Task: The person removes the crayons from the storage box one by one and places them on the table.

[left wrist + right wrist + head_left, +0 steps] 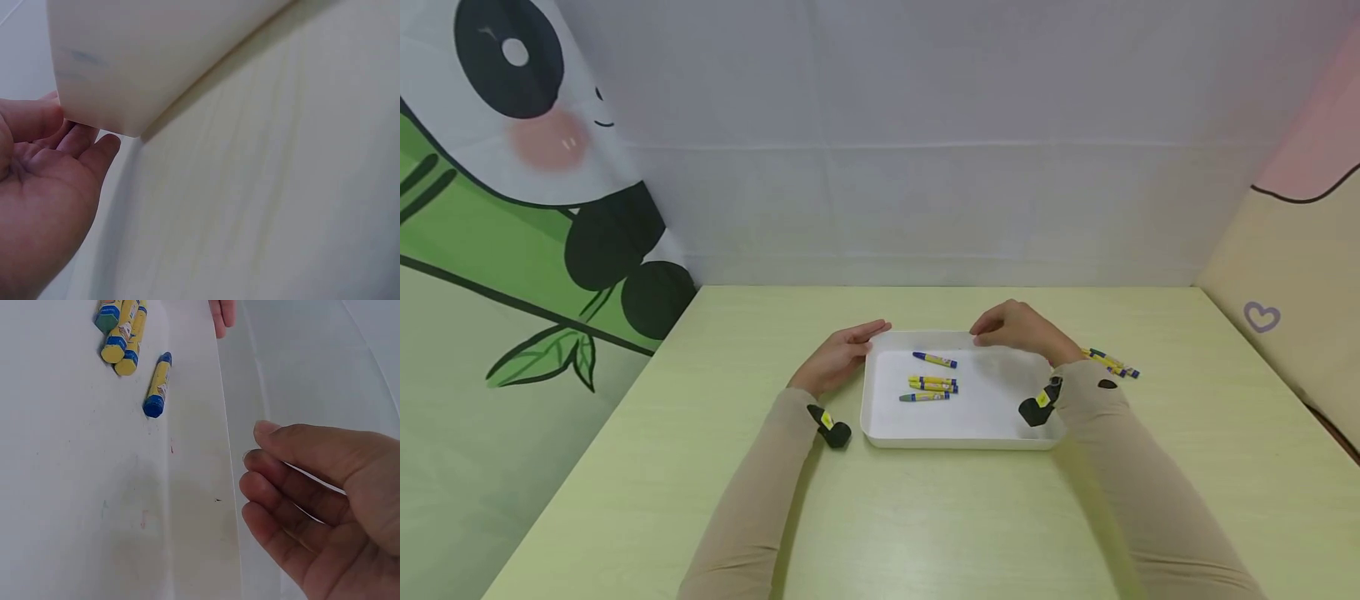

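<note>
A white tray (992,437) lies on the table, with several yellow-wrapped crayons in its left half. A blue crayon (935,360) is apart at the back; two yellow crayons (933,386) and a green crayon (925,397) lie close together. My left hand (837,357) rests against the tray's back left corner, its thumb at the wall and its fingers extended past the corner. Over the back rim is my right hand (1018,327). In the right wrist view its fingers (275,481) bend loosely beside the rim, with nothing between them and the thumb.
More crayons (1111,363) lie on the table to the right of the tray, partly behind the right wrist. A pale wall (925,208) rises behind the pale yellow table (940,517). Printed cloth panels (445,375) stand at the sides.
</note>
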`<act>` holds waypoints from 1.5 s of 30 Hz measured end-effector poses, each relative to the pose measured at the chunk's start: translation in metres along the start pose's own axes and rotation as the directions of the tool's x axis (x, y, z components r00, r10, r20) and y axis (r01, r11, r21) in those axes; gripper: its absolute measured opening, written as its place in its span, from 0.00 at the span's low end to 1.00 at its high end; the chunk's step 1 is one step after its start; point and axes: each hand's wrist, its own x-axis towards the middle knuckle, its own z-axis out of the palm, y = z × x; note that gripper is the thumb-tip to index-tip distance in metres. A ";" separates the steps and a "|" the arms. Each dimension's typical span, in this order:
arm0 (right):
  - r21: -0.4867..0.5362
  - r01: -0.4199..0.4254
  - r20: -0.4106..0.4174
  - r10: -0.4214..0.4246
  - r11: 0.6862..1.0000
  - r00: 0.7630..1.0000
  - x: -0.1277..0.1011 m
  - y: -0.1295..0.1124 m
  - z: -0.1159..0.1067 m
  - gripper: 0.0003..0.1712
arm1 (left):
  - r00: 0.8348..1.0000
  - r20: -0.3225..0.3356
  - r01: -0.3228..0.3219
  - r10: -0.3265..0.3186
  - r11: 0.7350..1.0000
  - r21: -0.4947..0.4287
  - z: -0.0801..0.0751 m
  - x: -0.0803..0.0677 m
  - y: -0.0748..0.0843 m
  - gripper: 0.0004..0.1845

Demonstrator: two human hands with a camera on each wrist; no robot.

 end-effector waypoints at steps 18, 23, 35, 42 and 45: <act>-0.026 0.014 0.061 -0.012 1.000 0.998 0.016 -0.007 0.027 0.13 | 1.000 0.004 -0.011 0.011 1.000 0.003 0.001 -0.002 -0.001 0.27; -0.023 0.005 0.075 -0.004 1.000 0.997 0.017 -0.010 0.033 0.13 | 1.000 0.013 -0.018 0.018 1.000 0.010 0.000 -0.002 -0.003 0.27; -0.043 -0.003 0.107 0.008 0.999 0.994 0.023 -0.009 0.047 0.11 | 1.000 0.007 0.000 0.000 1.000 0.015 -0.002 -0.005 -0.003 0.27; -0.060 0.018 0.111 -0.011 0.998 0.994 0.024 -0.009 0.050 0.10 | 1.000 0.013 -0.005 0.004 1.000 0.019 -0.003 -0.005 -0.003 0.27; -0.053 0.012 0.108 -0.006 0.999 0.994 0.024 -0.009 0.052 0.10 | 1.000 0.017 -0.009 0.009 1.000 0.019 -0.004 -0.005 -0.003 0.27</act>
